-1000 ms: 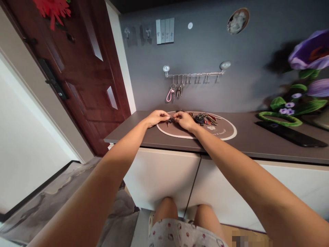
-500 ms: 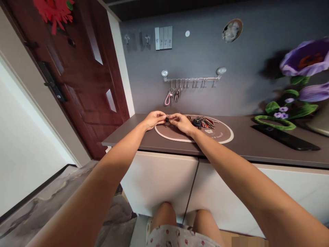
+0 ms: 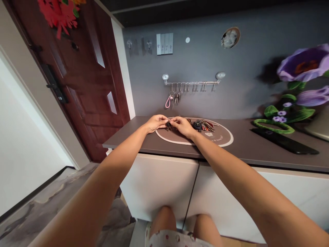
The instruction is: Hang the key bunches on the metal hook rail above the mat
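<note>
My left hand (image 3: 156, 122) and my right hand (image 3: 182, 125) meet over the left end of an oval brown mat (image 3: 218, 139) on a dark countertop. Both pinch a small dark key bunch (image 3: 169, 124) between their fingertips, just above the mat. A pile of other keys (image 3: 202, 125) lies on the mat right of my right hand. On the wall above hangs a metal hook rail (image 3: 191, 82). A pink-looped key set (image 3: 169, 100) and a few more keys dangle from its left hooks.
A dark red door (image 3: 84, 75) stands to the left. A black flat device (image 3: 284, 141) and a green looped stem with purple flowers (image 3: 273, 124) lie at the counter's right. White cabinet doors (image 3: 159, 181) are below the counter edge. Light switches (image 3: 165, 43) sit high on the wall.
The view has tilted slightly, shifting everything lower in the picture. My hands stay together on the small key bunch, held slightly off the mat.
</note>
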